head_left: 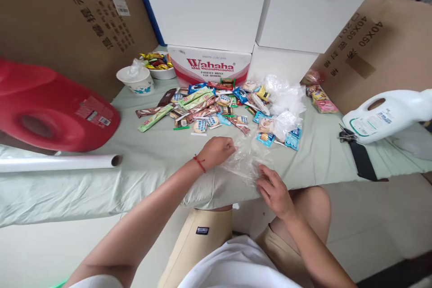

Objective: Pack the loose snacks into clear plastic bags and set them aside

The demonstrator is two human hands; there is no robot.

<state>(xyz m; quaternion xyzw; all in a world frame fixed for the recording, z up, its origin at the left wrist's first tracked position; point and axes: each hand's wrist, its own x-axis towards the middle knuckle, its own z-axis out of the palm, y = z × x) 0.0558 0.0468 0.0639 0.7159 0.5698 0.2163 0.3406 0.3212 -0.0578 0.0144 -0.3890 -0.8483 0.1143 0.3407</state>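
A clear plastic bag (pixel 248 162) lies between my two hands near the front of the cloth-covered surface. My left hand (pixel 218 150), with a red string at the wrist, is closed and pinches the bag's left side. At the bag's right edge is my right hand (pixel 273 189), its fingers slightly bent and apart, touching the film. Just beyond spreads a pile of wrapped snacks (pixel 205 108), with green, brown and blue wrappers. To its right sit crumpled clear bags (pixel 285 99), partly over blue snack packets (pixel 292 139).
At left stand a large red jug (pixel 50 103), a white roll (pixel 67 162) and a paper cup (pixel 135 81). A bowl of candies (pixel 160 69) is near the Wahaha box (pixel 216 65). A white bottle (pixel 384 117), keys (pixel 347 135) and a black phone-like object (pixel 362 162) lie at right.
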